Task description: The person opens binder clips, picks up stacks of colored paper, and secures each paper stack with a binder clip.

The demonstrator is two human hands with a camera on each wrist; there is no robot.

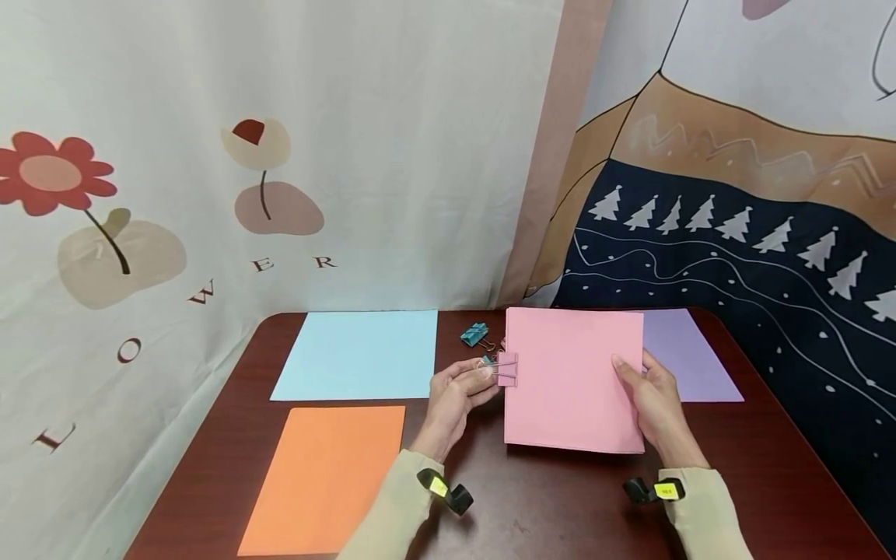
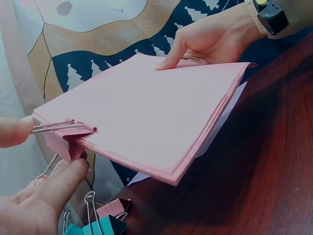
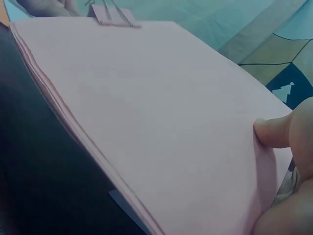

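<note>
A stack of pink paper [image 1: 570, 389] is held up in front, its sheet edges showing in the left wrist view. My right hand [image 1: 658, 400] grips its right side, thumb on top and fingers underneath. On the left edge sits a pink binder clip [image 1: 508, 369], its mouth over the sheets. My left hand [image 1: 453, 398] pinches this clip by its wire handles, thumb above and fingers below, as the left wrist view shows. Whether the clip's mouth is spread or closed on the paper, I cannot tell.
Behind the left hand lie a teal binder clip [image 1: 475, 334] and another pink binder clip [image 2: 112, 208]. Light blue paper [image 1: 357, 355] is at the back left, orange paper [image 1: 329, 474] at the front left, purple paper [image 1: 689, 358] at the back right. Curtains hang behind the brown table [image 1: 546, 505].
</note>
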